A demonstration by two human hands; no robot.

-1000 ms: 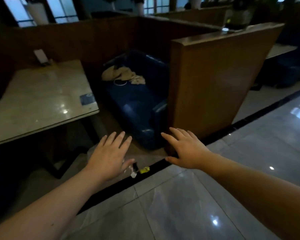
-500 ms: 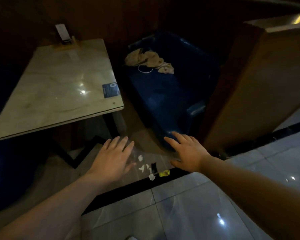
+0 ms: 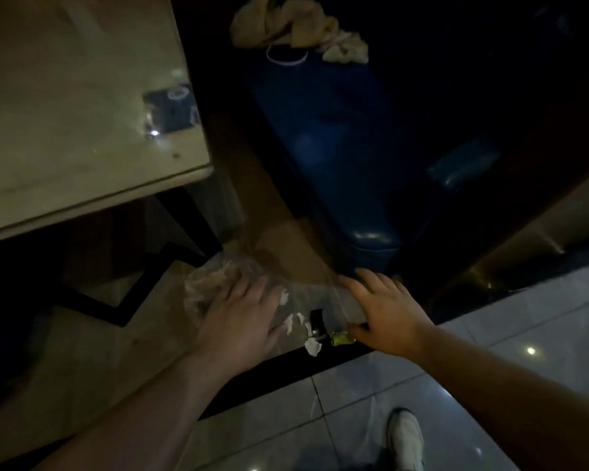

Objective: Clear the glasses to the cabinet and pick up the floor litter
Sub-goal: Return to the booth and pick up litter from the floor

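Litter lies on the floor between my hands: several white paper scraps [image 3: 313,346], a small black piece [image 3: 316,320] and a yellow wrapper [image 3: 342,338]. A crumpled clear plastic bag [image 3: 211,282] lies on the floor under the fingers of my left hand [image 3: 242,321], which is spread flat and holds nothing. My right hand [image 3: 385,311] hovers open with fingers apart; its thumb is right beside the yellow wrapper. No glasses are in view.
A marble-topped table [image 3: 82,137] stands at the upper left with a dark card [image 3: 170,108] near its corner. A blue bench seat [image 3: 347,147] with a beige cloth [image 3: 296,27] runs ahead. A black floor strip [image 3: 269,372] and my white shoe [image 3: 403,436] are below.
My view has dropped closer to the floor. Both hands have lowered toward the litter; the left now reaches the plastic bag and the right thumb has come beside the yellow wrapper.
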